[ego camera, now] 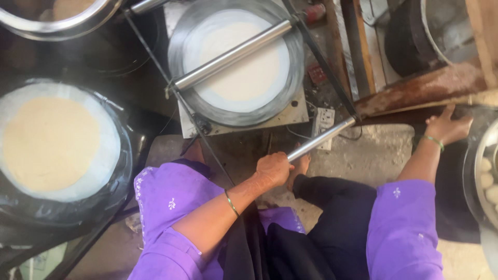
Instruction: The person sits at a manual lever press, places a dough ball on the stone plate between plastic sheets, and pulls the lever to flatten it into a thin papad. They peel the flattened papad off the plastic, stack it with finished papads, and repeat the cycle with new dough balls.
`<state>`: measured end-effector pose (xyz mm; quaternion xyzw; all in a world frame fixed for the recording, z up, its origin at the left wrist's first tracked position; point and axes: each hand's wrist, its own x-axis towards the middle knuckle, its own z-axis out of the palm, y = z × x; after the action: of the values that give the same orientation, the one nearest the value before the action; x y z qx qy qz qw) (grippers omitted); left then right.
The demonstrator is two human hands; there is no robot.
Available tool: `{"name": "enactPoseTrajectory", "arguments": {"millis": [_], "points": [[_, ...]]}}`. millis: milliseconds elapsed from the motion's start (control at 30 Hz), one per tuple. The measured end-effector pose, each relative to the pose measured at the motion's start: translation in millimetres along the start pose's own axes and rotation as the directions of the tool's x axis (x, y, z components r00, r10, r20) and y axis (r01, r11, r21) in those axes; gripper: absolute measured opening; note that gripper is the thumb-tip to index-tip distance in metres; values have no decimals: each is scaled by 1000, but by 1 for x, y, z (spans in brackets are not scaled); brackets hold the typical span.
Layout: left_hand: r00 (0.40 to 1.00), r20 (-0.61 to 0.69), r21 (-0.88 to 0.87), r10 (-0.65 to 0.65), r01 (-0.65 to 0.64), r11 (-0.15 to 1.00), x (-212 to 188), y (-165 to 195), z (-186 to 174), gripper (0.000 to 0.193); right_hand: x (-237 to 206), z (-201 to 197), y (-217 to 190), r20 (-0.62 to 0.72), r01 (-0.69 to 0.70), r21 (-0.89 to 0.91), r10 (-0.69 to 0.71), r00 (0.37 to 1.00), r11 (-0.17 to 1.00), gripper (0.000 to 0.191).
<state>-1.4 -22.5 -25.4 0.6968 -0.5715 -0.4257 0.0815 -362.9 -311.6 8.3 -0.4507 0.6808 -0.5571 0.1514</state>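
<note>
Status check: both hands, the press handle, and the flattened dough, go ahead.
Left hand gripping steel handle. Right hand resting on dark surface beside dough balls. Flattened dough on press plate, roller bar across it.

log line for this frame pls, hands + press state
left hand: grips press handle | right hand: rests on dark surface by dough-ball bowl | round press plate: white disc under roller | flatbread: on left griddle
</note>
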Motion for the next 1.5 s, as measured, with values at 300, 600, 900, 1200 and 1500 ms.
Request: {"name": "enactPoseTrajectory", "arguments": {"millis": [300, 600, 900, 1200, 1500], "points": [[1000, -2, -3, -3, 3, 1000, 1, -3, 2, 45, 3, 12, 4, -37, -71, -187, 65, 997, 980, 89], [1000, -30, -30, 6, -7, 1000, 0, -6, 2, 41, -10, 5, 9, -70, -86, -377, 64, 995, 922, 92], [993, -100, 19, 57, -55, 998, 7, -16, 19, 31, -95, 12, -19, 469, -120, -231, 218, 856, 966, 8], [982, -150, 11, 115, -114, 993, -13, -16, 0, 26, -322, 56, -31, 676, -992, 4, 731, 95, 125, 34], [470, -873, 14, -128, 287, 958, -82, -94, -165, 22, -324, 64, -61, 616, -996, -47, 787, 33, 79, 43]]}}
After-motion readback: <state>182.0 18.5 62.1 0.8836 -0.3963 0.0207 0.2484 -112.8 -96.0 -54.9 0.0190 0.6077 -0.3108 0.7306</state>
